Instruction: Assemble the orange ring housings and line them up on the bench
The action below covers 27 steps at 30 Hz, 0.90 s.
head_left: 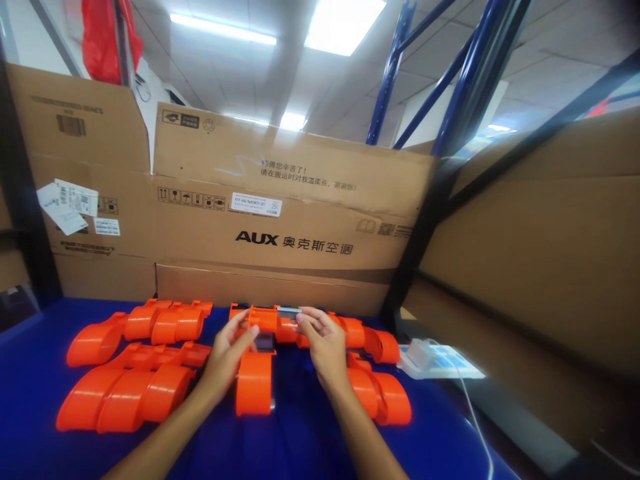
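Note:
Near the back of the blue surface, my left hand (231,350) is closed on an orange plastic part (265,319), thumb in front and fingers behind. My right hand (326,343) pinches a small grey flat piece (289,311) with a row of fine dark marks along its top edge. This piece is at the right end of the orange part; whether they touch I cannot tell. Just below my hands sits a curved orange piece (254,383) with a dark rectangular panel (265,342) at its top. More orange pieces are partly hidden behind my right hand.
Several curved orange pieces lie in two rows at left (130,393) and at right (393,398) on the blue surface (210,450). A printed cardboard sheet (200,233) stands behind. A white power strip (445,362) with a cable lies at right, beside a dark rack post (417,233).

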Each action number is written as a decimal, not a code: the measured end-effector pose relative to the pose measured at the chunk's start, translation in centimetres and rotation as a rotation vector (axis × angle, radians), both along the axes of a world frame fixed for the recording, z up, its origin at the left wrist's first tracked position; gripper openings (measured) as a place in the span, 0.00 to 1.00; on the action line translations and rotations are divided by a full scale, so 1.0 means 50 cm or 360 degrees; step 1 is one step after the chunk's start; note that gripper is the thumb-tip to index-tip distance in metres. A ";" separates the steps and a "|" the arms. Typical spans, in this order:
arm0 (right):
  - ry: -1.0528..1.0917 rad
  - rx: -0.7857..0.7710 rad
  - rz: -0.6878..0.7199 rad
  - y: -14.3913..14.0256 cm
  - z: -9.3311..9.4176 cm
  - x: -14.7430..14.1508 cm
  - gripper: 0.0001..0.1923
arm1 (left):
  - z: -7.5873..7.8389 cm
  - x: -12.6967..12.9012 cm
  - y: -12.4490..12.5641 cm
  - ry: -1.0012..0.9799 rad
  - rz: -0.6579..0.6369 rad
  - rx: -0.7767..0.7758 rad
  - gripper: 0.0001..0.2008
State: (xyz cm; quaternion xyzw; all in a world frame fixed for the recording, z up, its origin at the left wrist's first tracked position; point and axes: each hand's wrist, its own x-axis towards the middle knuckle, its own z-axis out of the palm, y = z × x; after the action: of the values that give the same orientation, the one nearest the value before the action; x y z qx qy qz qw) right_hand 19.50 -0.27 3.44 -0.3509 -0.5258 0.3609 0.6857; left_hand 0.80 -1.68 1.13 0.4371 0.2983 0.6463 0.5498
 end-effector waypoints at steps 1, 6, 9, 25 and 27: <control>0.0002 -0.0004 -0.0005 0.001 -0.001 0.000 0.20 | 0.001 0.000 -0.001 0.0008 -0.0004 -0.0007 0.31; -0.0033 -0.0015 -0.0018 0.006 -0.006 0.005 0.19 | 0.004 -0.002 -0.005 0.0044 -0.0030 -0.0047 0.29; -0.0084 -0.0013 -0.0015 0.009 -0.008 0.008 0.19 | 0.004 -0.006 -0.004 0.0104 -0.0022 -0.0057 0.28; -0.0710 0.0162 -0.0103 -0.026 -0.033 -0.030 0.18 | -0.002 0.004 -0.004 0.0341 0.0085 0.0030 0.28; -0.0782 0.0178 -0.0006 -0.029 -0.028 -0.028 0.19 | 0.004 0.004 -0.007 0.0304 0.0069 0.0063 0.26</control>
State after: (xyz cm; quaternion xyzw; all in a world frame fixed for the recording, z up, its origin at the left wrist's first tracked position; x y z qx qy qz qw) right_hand 18.09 -1.72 2.05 -0.3907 -0.6950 0.2340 0.5564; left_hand 0.99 -2.02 1.31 0.5009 0.3460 0.6191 0.4961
